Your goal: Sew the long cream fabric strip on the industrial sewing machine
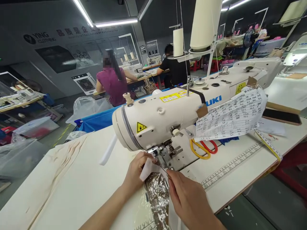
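Observation:
A white sewing machine (158, 118) stands on the white table. My left hand (137, 169) is left of its needle area, fingers closed on a small piece of white fabric (150, 169) close to the presser foot. My right hand (185, 191) is in front of the machine, its thumb and forefinger pinched on a thin metal tool (166, 172) that points toward the needle area. A shiny clear-and-brown sequined strip (158, 198) runs from the machine toward me between my hands. The needle itself is hidden.
Scissors (200, 151) with yellow and red handles lie right of the needle area. A handwritten sheet (230, 115) hangs on the machine. Farther right are a phone (281, 116) and a tape measure (268, 143). Thread cones (205, 25) stand above. Other people sit at machines behind.

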`<state>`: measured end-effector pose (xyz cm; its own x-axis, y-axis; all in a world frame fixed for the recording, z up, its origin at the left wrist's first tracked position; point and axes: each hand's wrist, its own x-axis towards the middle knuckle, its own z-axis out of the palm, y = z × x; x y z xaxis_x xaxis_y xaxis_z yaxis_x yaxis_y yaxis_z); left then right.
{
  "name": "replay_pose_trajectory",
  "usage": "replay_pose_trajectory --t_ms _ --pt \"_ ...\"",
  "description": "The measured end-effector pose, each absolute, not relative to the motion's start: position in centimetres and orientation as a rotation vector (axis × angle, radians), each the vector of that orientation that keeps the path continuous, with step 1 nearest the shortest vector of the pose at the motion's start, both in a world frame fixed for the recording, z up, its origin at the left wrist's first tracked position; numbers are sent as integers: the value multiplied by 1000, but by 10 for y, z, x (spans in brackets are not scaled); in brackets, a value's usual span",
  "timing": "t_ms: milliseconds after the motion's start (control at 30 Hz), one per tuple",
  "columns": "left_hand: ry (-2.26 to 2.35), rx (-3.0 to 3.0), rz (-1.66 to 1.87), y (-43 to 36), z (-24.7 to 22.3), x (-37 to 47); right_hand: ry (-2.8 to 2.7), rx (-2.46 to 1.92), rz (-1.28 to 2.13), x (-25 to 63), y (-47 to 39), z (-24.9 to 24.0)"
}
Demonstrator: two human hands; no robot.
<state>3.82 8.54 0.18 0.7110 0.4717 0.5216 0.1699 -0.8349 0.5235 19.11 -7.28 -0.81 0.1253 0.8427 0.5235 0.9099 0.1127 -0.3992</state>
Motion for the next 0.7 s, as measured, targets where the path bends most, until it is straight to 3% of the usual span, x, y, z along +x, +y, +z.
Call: replay_pose_trajectory --t_ms 700 --pt "635 2538 885 82 -2 40 -1761 -1770 -156 187 -70 -10"
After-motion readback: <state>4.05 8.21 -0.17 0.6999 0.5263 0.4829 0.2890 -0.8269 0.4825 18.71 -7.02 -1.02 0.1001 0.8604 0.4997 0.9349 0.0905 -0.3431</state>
